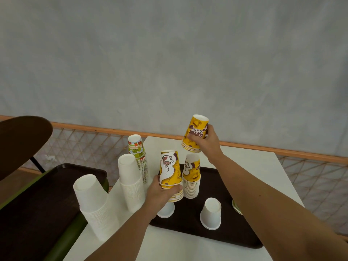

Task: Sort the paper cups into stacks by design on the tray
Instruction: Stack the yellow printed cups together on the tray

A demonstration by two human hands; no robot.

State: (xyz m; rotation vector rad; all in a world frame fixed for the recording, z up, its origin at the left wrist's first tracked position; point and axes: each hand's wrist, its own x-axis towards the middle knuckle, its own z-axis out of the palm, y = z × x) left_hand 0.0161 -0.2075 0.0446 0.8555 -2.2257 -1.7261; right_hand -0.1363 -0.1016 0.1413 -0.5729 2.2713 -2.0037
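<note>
Right hand [209,146] grips yellow cups [195,133]; left hand [160,193] grips yellow stack [170,170].

Left hand [163,193] holds a short yellow cup stack [170,171] above the dark tray [188,221]; right hand [208,142] lifts another yellow stack [195,133]. White stacks [131,182] stand on the surface [250,162].

Dark tray [184,221], bare along its near edge and between a lone white cup [211,213] and the yellow stack [192,178] behind. The left hand [162,193], gripping a yellow bundle [170,172], blocks the left end. The right hand [207,144] grips raised yellow cups [195,134] above the far edge; its forearm [273,200] crosses the right side over what may be a cup rim [236,206]. Tall white stacks [131,183] wall off the worktop's [263,162] left; its far right lies bare.
</note>
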